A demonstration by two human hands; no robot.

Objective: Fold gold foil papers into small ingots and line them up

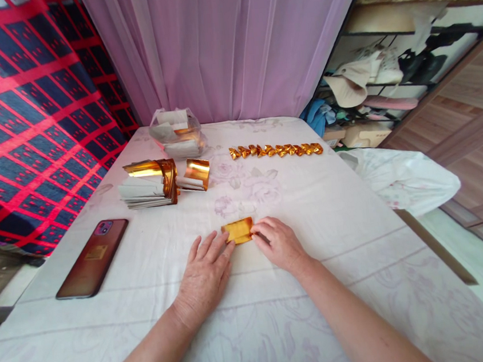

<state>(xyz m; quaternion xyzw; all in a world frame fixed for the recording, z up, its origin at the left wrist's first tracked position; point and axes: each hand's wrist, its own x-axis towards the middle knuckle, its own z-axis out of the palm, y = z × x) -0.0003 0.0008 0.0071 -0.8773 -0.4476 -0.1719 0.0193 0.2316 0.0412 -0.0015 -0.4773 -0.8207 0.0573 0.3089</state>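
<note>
A small rectangle of folded gold foil paper (238, 231) lies on the tablecloth between my hands. My left hand (205, 266) rests flat with its fingers spread, the fingertips touching the paper's left edge. At the right edge, my right hand (279, 242) pinches the paper between thumb and fingers. Farther off stands a stack of gold foil sheets (149, 185) with pale backs, and a loose curled gold sheet (197, 173) sits beside it. Folded gold pieces (276, 151) form a row at the back right.
A clear plastic bag (176, 133) with more sheets stands at the back left. A phone (92, 259) lies face down on the left of the table (257, 329). Beyond the right edge are a white plastic bag (409, 178) and a shelf with shoes and a cap (348, 82).
</note>
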